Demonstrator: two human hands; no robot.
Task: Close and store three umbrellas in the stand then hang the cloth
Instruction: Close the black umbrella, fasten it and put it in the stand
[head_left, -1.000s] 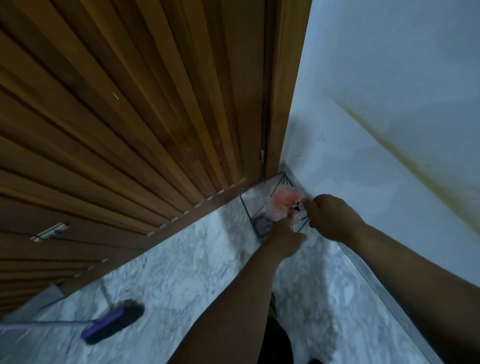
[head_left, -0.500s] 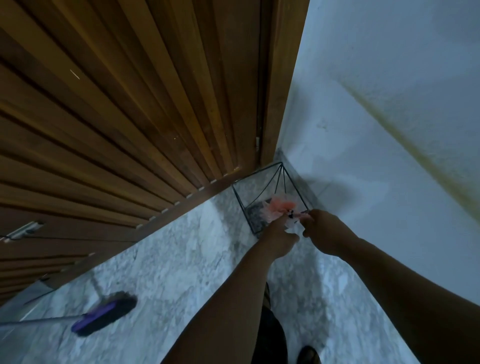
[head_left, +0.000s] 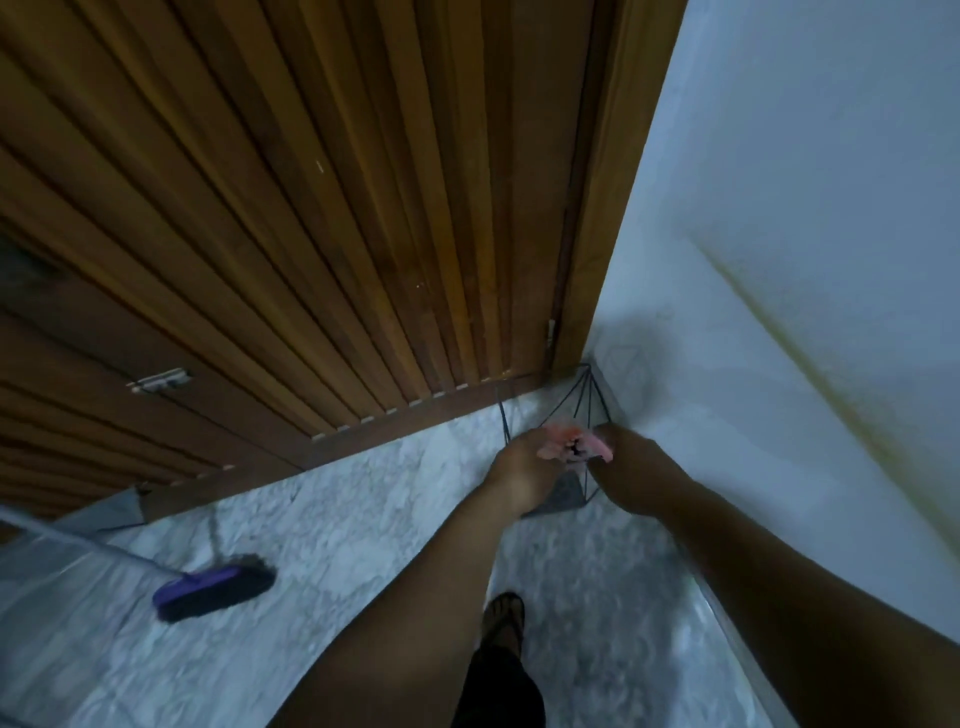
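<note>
A thin black wire stand (head_left: 586, 395) sits in the corner where the slatted wooden door meets the white wall. Over its top I hold a bunched pink cloth (head_left: 574, 443) between both hands. My left hand (head_left: 524, 467) grips the cloth's left side, and my right hand (head_left: 631, 467) pinches its right side. The hands and cloth hide most of the stand's inside, and no umbrella shows in view.
The slatted wooden door (head_left: 311, 218) fills the upper left, the white wall (head_left: 805, 260) the right. A purple broom head (head_left: 213, 592) lies on the marble floor at lower left. My sandalled foot (head_left: 504, 618) stands just behind the stand.
Both hands stay on the pink cloth above the stand and have spread slightly apart. The view has tilted down, bringing my foot and more floor into sight.
</note>
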